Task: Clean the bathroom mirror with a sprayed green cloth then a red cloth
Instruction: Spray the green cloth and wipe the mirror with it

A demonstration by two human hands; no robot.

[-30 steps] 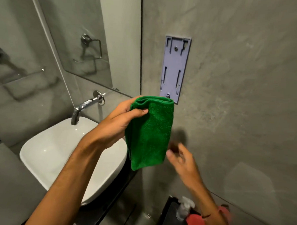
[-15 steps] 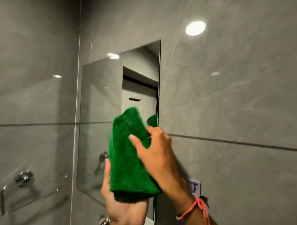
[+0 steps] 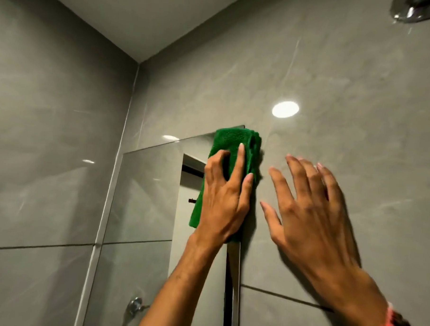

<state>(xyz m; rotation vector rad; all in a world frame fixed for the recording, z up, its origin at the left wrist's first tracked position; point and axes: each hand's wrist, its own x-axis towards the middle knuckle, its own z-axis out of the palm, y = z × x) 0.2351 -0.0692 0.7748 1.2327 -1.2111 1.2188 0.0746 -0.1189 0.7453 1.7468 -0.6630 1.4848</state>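
Observation:
A folded green cloth (image 3: 234,149) is pressed flat against the top right corner of the bathroom mirror (image 3: 148,204). My left hand (image 3: 222,197) lies on the cloth with fingers spread, holding it to the glass. Just right of the mirror's edge, my right hand (image 3: 312,216) is open with fingers apart, close to the grey tiled wall and holding nothing. An orange-red string band shows on its wrist. The red cloth is out of view.
Grey tiled walls (image 3: 348,82) surround the mirror, which meets a side wall on the left. A chrome shower head (image 3: 417,9) juts in at the top right. A chrome wall fitting (image 3: 135,306) is reflected low in the mirror.
The view has swung up from the basin to the mirror's top. The cloth went from held in both hands to pressed on the glass by my left hand; my right hand let go.

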